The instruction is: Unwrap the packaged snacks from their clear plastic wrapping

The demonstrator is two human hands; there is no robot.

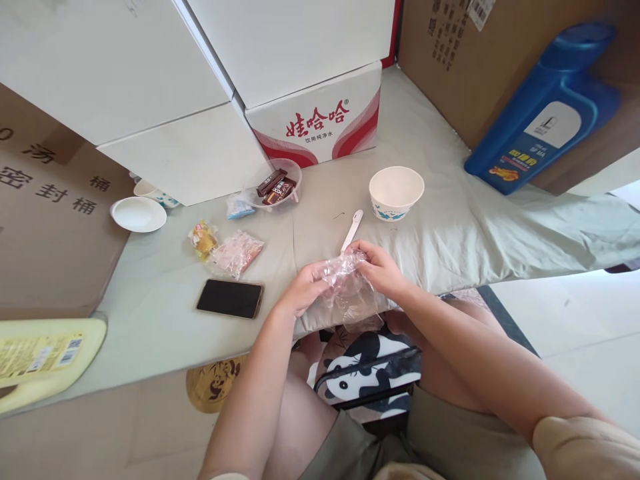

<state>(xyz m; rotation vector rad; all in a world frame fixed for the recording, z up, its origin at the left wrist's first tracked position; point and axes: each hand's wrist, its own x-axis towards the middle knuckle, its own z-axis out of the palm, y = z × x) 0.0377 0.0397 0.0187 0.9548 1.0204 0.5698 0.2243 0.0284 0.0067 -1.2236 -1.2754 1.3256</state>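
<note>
A crinkled clear plastic bag point(345, 290) hangs between my two hands at the front edge of the cloth-covered table. My left hand point(307, 288) pinches its left side, and my right hand point(377, 267) grips the upper right part. Just beyond the fingers lies a white plastic spoon or knife point(353, 228), its near end close to the bag. A paper bowl point(397, 193) with a blue-green pattern stands upright behind my right hand. To the left of my left hand, a dark-screened phone point(230, 298) lies flat.
Small packets point(237, 255) and a yellow wrapped item point(203, 239) lie left of centre. Behind them are a clear bowl point(295, 190) of brown snack packs, a white lid or bowl point(139, 215) and a white-and-red carton point(320, 127). A blue bottle point(547, 113) stands right; a pale-yellow jug point(55, 353) lies left.
</note>
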